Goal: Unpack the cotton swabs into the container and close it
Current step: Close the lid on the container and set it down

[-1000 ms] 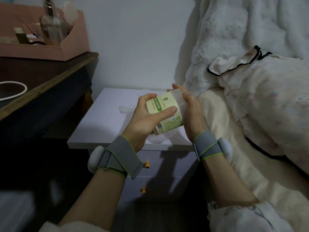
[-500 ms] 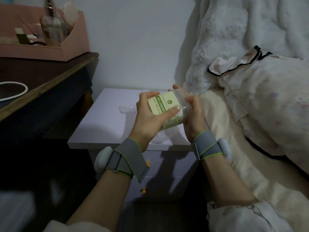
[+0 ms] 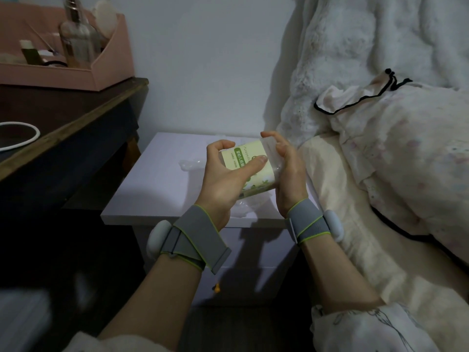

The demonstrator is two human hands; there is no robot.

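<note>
While we hold the cotton swab container (image 3: pixel 247 171) above the white bench (image 3: pixel 162 189), it has turned since a second ago, its green label now facing up. Our left hand (image 3: pixel 223 179) wraps its body; our right hand (image 3: pixel 286 171) curls round its far end, likely twisting the lid.

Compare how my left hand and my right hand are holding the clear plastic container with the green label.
The left hand wraps the clear plastic container with the green label round its labelled body, thumb lying across the label. The right hand cups its bare clear end, index finger lifted. Both hold it tilted above the white nightstand.
</note>
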